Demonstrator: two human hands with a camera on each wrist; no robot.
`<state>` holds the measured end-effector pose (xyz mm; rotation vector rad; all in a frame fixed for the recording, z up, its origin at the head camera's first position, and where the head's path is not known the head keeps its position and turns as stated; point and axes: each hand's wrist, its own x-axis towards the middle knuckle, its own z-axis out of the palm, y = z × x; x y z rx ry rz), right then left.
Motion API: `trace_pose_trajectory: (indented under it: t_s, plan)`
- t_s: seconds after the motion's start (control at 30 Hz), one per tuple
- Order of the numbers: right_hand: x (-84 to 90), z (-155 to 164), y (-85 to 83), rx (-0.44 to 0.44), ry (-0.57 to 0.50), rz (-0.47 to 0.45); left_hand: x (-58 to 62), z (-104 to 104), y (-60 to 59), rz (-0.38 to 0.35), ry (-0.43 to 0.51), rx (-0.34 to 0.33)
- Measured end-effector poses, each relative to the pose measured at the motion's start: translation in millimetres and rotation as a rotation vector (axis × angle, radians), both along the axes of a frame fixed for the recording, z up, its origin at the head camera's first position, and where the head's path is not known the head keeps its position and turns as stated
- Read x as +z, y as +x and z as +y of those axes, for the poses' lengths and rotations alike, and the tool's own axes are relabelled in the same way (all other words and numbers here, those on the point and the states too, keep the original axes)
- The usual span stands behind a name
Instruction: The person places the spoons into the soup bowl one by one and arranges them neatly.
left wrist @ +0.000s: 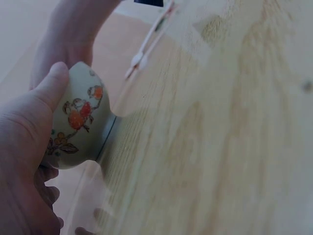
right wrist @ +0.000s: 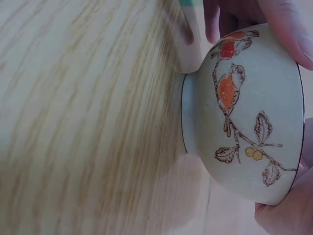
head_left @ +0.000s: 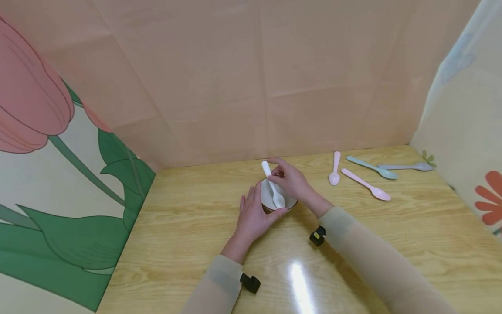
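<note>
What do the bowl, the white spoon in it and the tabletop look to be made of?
Bowl: likely glazed ceramic, pale speckled surface with a painted bird and berries and a dark rim line.
White spoon: probably plastic, matte and uniform like the pastel spoons nearby.
Tabletop: light wood grain, glossy; laminate or varnish, unclear.

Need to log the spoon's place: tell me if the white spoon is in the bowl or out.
In. The white spoon has its scoop inside the bowl, handle angled over the rim, pinched by the right hand; the left hand steadies the bowl.

5 spoons [head_left: 273,184], 1 bowl [head_left: 268,199]
</note>
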<state>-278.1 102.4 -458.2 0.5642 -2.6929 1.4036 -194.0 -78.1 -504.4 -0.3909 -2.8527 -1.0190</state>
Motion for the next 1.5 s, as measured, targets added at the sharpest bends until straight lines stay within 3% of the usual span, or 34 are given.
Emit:
trace_pose_trajectory:
  t_s: [0.73,1.13,1.5]
  plan:
    - [-8.1,-5,-3.6,-0.03,0.122,0.101,-0.1,-1,0.7,-0.023,-0.008,0.003]
    - [-4.5,-1,-2.4,-0.038,0.036,0.075,-1.6,-1,-1.9,-0.006,-0.01,0.0]
    - [2.1,19,4.3,-0.117,-0.012,0.052,0.3,0,-1.2,-0.012,0.011,0.008]
